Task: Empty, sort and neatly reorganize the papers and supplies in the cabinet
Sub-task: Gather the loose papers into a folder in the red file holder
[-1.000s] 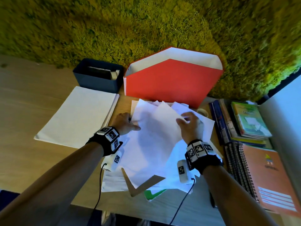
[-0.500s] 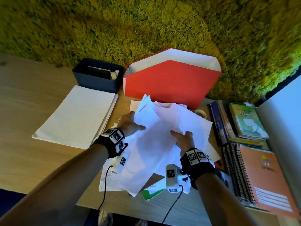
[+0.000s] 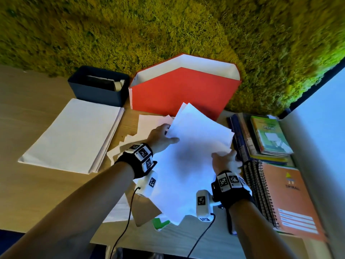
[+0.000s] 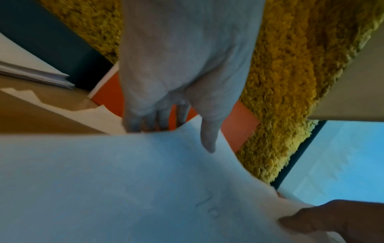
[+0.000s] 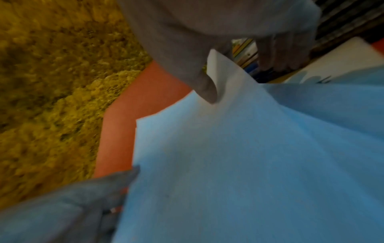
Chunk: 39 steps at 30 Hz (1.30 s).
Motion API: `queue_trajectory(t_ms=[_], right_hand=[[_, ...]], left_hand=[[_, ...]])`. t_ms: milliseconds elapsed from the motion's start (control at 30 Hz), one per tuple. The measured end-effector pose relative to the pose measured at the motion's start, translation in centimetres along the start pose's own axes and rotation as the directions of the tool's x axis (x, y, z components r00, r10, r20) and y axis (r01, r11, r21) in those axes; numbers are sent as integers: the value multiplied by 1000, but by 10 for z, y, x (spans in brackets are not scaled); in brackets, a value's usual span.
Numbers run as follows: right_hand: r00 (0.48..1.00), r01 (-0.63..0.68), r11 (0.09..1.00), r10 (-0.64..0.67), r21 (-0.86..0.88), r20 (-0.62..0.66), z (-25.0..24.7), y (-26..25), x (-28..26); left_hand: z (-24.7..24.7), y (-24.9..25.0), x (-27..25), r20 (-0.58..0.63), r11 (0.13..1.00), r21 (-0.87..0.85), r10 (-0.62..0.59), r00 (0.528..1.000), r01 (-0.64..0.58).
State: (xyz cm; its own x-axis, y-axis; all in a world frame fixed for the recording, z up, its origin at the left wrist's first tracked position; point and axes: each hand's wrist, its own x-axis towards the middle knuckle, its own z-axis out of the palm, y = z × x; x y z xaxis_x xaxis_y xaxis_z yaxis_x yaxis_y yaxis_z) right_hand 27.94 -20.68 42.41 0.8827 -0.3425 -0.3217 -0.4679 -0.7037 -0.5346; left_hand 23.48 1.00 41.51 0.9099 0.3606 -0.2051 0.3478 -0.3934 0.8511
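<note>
Both hands now lift a loose sheaf of white paper sheets (image 3: 188,157) off the pale wooden table (image 3: 37,193); half a second ago the same sheets lay fanned lower over the messy pile, and a second ago they were flat on it. The left hand (image 3: 160,137) pinches the sheaf's left edge, thumb on top and fingers under, as the left wrist view shows. The right hand (image 3: 224,161) grips the right edge the same way, thumb pressed over the paper in the right wrist view. I judge the sheets are being gathered and squared, ready to join a sorted stack.

At centre left of the head view a neat stack of white paper (image 3: 72,135) lies flat. Crumpled leftover sheets and a brown envelope (image 3: 143,210) remain under the lifted sheaf. A dark blue open box (image 3: 97,92) and a red cardboard file holder (image 3: 179,94) stand at the back against a yellow-green moss wall (image 3: 168,30). At right sit stacked books (image 3: 268,135) and an orange spiral notebook (image 3: 293,200), beside a pale panel.
</note>
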Motion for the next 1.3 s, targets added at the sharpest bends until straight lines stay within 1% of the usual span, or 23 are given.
queue_trajectory(t_ms=[67,100,133,233,267,333,400,500,567,600,667,700,767,800,867,933,1000,1033,1067,1100,1167,1233,1300], right_hand=[[987,-82,994,72,68,143,-2,8,11],[974,-107,985,77,134,211,-1,12,16],[968,-124,974,77,188,238,-1,15,18],[982,-126,952,79,277,174,-4,22,23],[986,-96,949,48,301,162,-5,24,23],[992,13,944,-54,330,117,-5,23,20],[987,84,929,-127,359,97,-6,20,14],[973,139,887,-205,441,104,-10,8,8],[962,189,871,-257,453,94,-15,-9,1],[949,248,855,-310,455,65,-19,-18,-4],[888,416,767,-459,488,-36,-29,-36,-14],[848,492,712,-522,501,-90,-34,-45,-20],[780,607,628,-586,487,-219,-49,-61,-36],[744,659,587,-602,471,-290,-54,-68,-42],[682,726,517,-623,453,-382,-62,-82,-57],[644,751,442,-655,492,-396,-66,-92,-70],[631,746,400,-680,533,-373,-66,-94,-78],[643,732,415,-682,541,-347,-64,-93,-79],[661,716,447,-682,536,-314,-60,-90,-79],[677,704,494,-683,510,-273,-55,-87,-76],[693,695,578,-697,427,-184,-41,-74,-70],[706,686,646,-701,335,-95,-26,-58,-58],[730,662,707,-683,250,-1,-13,-45,-51]], left_hand=[[19,-2,1,120,999,33,-22,992,19],[27,-4,2,147,999,33,-27,989,22],[33,-5,3,154,998,43,-47,987,41],[44,-10,13,152,987,86,-150,977,138],[45,-11,14,155,985,77,-166,974,156],[45,-10,16,167,978,41,-207,964,203],[43,-1,9,164,976,-32,-207,965,215],[44,1,8,116,974,-153,-151,982,168],[38,5,8,53,972,-190,-130,990,137],[33,10,7,1,977,-171,-129,992,127],[17,23,4,-115,983,-176,-73,991,52],[5,33,0,-168,973,-228,-10,986,-29],[-18,52,-7,-269,903,-378,105,957,-205],[-29,61,-11,-322,849,-436,163,933,-299],[-47,80,-21,-424,773,-444,264,866,-453],[-58,92,-31,-485,709,-418,354,800,-567],[-62,96,-40,-530,673,-411,373,761,-615],[-63,91,-43,-544,687,-388,367,754,-615],[-62,86,-45,-542,717,-358,362,758,-598],[-61,79,-47,-535,760,-323,345,771,-564],[-57,57,-47,-517,810,-323,282,808,-489],[-51,36,-45,-497,826,-361,223,839,-433],[-44,20,-43,-461,849,-341,224,859,-404]])
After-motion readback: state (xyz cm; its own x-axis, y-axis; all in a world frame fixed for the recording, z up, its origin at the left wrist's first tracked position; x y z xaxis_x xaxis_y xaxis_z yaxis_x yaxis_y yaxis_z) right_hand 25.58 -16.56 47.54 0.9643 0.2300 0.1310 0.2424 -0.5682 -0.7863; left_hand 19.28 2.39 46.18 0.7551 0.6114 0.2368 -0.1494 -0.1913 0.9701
